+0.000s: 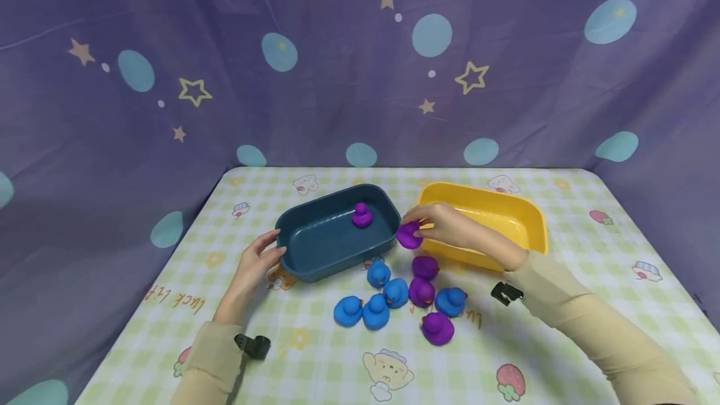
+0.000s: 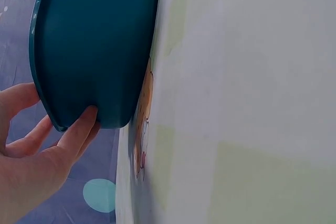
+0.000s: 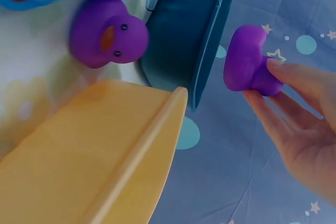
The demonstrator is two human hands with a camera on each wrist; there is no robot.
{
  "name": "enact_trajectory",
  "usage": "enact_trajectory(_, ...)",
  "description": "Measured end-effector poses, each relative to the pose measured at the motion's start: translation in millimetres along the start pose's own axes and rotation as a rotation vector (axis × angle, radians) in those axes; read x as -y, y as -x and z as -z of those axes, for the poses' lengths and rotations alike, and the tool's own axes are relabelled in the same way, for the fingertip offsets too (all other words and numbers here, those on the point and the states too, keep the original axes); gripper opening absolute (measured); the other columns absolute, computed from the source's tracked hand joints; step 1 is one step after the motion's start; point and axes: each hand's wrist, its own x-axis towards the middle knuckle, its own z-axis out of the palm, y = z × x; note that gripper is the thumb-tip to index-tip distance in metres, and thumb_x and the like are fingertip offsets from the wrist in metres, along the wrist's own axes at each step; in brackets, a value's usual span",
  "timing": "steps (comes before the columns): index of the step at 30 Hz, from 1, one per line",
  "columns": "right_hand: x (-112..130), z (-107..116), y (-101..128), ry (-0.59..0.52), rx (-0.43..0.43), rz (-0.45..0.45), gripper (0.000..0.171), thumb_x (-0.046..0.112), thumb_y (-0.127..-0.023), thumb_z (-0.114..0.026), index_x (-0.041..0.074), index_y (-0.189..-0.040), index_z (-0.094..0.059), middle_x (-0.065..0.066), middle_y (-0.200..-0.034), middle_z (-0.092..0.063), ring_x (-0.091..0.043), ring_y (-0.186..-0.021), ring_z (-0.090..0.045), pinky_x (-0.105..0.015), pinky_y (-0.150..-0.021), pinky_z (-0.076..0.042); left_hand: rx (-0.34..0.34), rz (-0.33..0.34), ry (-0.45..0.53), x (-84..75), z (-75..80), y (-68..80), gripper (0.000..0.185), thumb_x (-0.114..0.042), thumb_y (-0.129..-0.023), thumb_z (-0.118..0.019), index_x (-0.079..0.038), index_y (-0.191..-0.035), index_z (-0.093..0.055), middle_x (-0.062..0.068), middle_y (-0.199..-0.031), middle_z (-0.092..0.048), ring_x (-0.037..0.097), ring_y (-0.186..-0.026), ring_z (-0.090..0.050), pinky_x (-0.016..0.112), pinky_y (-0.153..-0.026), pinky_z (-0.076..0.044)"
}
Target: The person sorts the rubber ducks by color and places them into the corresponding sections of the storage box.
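Two hands: both at work over the tabletop (image 1: 315,367), one on each side of the blue bin.
Right hand (image 1: 450,227): pinches a purple duck (image 1: 409,235) between its fingertips (image 3: 286,74), in the air just beside the blue bin's right end and in front of the yellow bin.
Held duck: clear of the tabletop, its body gripped from the side; the wrist view shows it close to the blue rim.
Left hand (image 1: 255,264): fingers relaxed and nearly straight, their tips (image 2: 84,121) touching the near left corner of the blue bin (image 1: 315,255); it grips nothing.
Blue bin: flat on the tabletop, with one small purple duck inside (image 1: 362,215), towards its far right part.
Yellow bin (image 1: 529,220): just right of the blue one, close but apart from it.
Loose ducks: five blue ducks (image 1: 374,311) and three purple ducks (image 1: 423,286) clustered on the tabletop in front of both bins.
Backdrop: a purple cloth (image 1: 225,80) with stars and dots.
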Motion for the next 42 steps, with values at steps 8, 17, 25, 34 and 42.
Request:
enact_trajectory(8,-7,-3,-29,-0.057,0.022,-0.017,0.025,-0.004,-0.077,-0.064,-0.002,-0.102,-0.064,-0.013,-0.101,-0.063,-0.024,-0.091,-0.06,-0.032,-0.077,-0.05,-0.004,-0.002,-0.004,-4.7,-1.0,1.2,0.058,-0.035,-0.083,-0.06,-0.015,-0.133,-0.039,0.012,-0.139,-0.03,0.029,-0.118,-0.042,0.023,-0.081,-0.047)
enact_trajectory(17,-16,-14,-51,-0.031,0.044,-0.005,0.022,-0.003,-0.075,-0.065,-0.002,-0.097,-0.066,-0.013,-0.096,-0.064,-0.022,-0.082,-0.059,-0.029,-0.074,-0.051,0.014,0.002,-0.001,-12.8,-3.5,4.9,0.063,-0.039,-0.08,-0.062,-0.013,-0.133,-0.039,0.012,-0.139,-0.03,0.02,-0.111,-0.049,0.019,-0.079,-0.047)
enact_trajectory(25,-38,-29,-69,-0.002,0.074,-0.006,0.021,0.004,-0.075,-0.068,0.003,-0.096,-0.068,-0.008,-0.096,-0.065,-0.018,-0.082,-0.059,-0.026,-0.075,-0.049,0.0,0.001,0.023,-3.2,-1.7,0.7,0.064,-0.041,-0.078,-0.064,-0.015,-0.132,-0.04,0.009,-0.139,-0.031,0.027,-0.115,-0.045,0.019,-0.079,-0.047)
enact_trajectory(34,-25,-33,-76,-0.023,0.116,-0.102,0.023,0.0,-0.072,-0.069,0.001,-0.095,-0.068,-0.011,-0.097,-0.065,-0.019,-0.083,-0.059,-0.029,-0.076,-0.05,0.004,0.008,0.027,-7.7,-2.6,2.8,0.059,-0.032,-0.082,-0.061,-0.012,-0.133,-0.038,0.012,-0.139,-0.03,0.027,-0.115,-0.046,0.018,-0.078,-0.047)
enact_trajectory(42,-30,-39,-79,-0.052,0.125,-0.167,0.024,0.001,-0.07,-0.071,0.003,-0.094,-0.068,-0.012,-0.1,-0.064,-0.023,-0.091,-0.06,-0.028,-0.078,-0.049,-0.003,0.014,0.036,-4.5,-2.2,1.0,0.068,-0.043,-0.076,-0.066,-0.015,-0.132,-0.04,0.008,-0.139,-0.031,0.026,-0.113,-0.047,0.017,-0.078,-0.047)
